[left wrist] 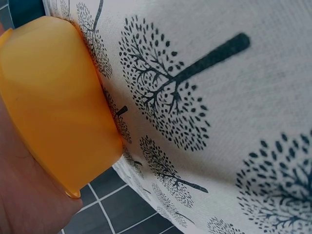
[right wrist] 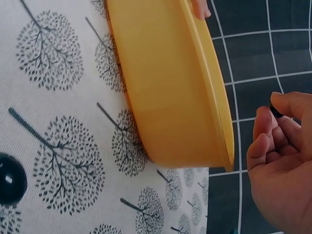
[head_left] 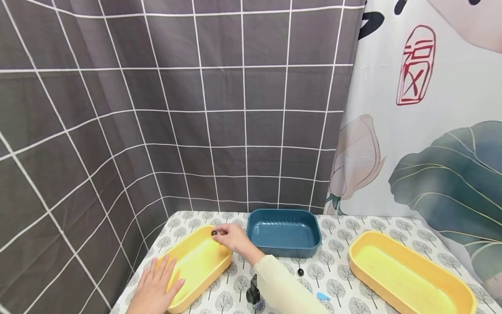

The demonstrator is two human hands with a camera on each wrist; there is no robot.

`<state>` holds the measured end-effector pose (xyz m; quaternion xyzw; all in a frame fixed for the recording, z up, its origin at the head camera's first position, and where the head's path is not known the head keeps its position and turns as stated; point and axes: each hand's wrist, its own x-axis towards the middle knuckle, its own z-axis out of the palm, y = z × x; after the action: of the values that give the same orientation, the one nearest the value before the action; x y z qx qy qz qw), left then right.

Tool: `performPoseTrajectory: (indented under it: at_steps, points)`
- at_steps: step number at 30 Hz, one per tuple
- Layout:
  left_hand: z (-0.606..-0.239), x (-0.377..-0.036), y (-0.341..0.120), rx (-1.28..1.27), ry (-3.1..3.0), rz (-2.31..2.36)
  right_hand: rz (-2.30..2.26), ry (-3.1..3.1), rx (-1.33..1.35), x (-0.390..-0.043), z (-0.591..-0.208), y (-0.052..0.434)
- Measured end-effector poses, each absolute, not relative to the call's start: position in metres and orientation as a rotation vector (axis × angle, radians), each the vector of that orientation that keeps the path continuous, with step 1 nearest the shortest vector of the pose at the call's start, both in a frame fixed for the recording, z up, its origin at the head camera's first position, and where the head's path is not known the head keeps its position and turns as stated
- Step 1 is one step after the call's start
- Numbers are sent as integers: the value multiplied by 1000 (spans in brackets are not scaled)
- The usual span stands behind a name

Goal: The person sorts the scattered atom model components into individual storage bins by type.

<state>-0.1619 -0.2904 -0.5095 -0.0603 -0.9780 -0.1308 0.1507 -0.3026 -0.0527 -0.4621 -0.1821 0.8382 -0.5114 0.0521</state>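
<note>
Tree-printed cloth covers the table before a grey tiled curtain. At lower left, the left hand rests flat, fingers straight, on the near yellow tray. Just beyond, over its far rim, the right hand pinches a small dark bead. Behind sits a blue tray.

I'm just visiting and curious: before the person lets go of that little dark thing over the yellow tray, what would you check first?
1. Right hand pinches the small dark bead: ok.
2. Bead is above the left yellow tray, not beyond its rim: ok.
3. Left hand rests on the tray's near rim, steadying it: ok.
4. Tray lies flat on the tablecloth: ok.
5. Another dark bead lies loose on the cloth: not ok.
6. Whether the tray already holds beads: cannot tell.
</note>
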Motion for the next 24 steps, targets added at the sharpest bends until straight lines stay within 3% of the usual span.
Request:
performPoseTrajectory:
  at_steps: [24]
  points:
    - [-504,-161,-289,-161,-2837,-465,-1541,2567,-473,-312,-460,-72]
